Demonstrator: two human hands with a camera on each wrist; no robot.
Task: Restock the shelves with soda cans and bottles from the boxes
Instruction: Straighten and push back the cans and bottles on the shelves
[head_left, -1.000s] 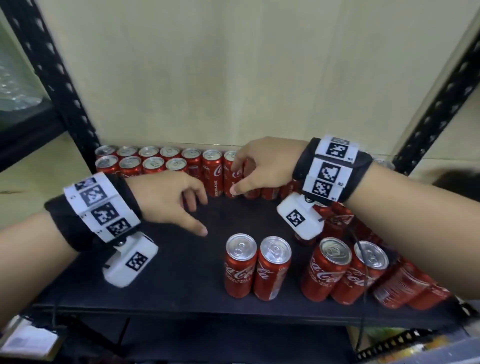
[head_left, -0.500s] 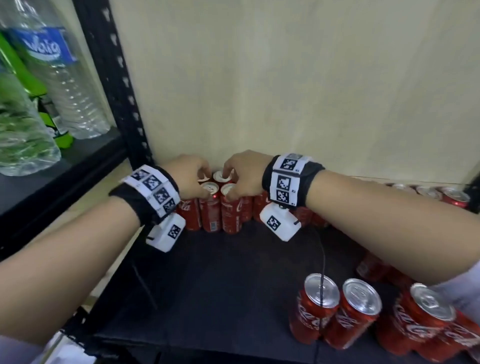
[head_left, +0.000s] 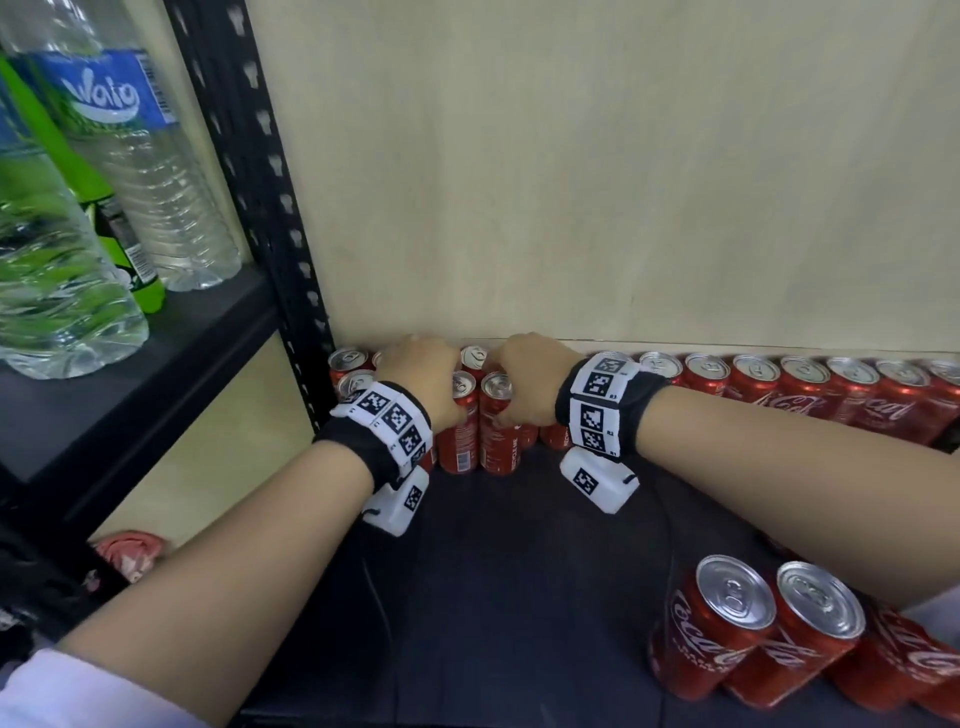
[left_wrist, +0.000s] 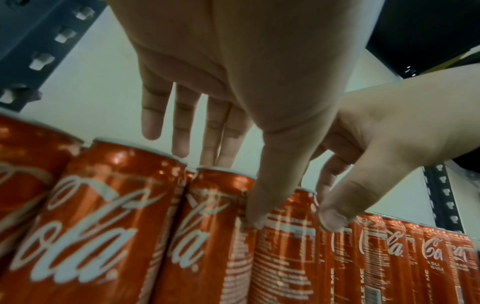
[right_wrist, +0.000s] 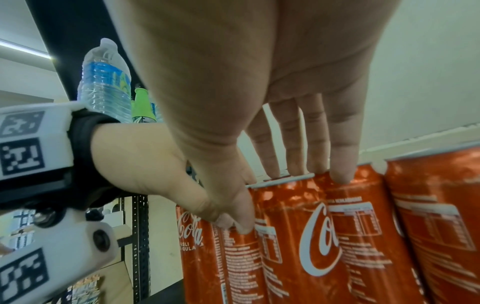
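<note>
Both hands reach to the far left corner of the dark shelf, where red soda cans stand in a row along the back wall. The left hand lies over the can tops, fingers straight and spread, thumb pressed on the side of a front can. The right hand does likewise, fingers straight across the tops, thumb against its neighbour can. The hands hide the cans beneath them. More cans stand near right, partly cut off by the right forearm and the frame edge. Water bottles stand on the neighbouring shelf at left.
</note>
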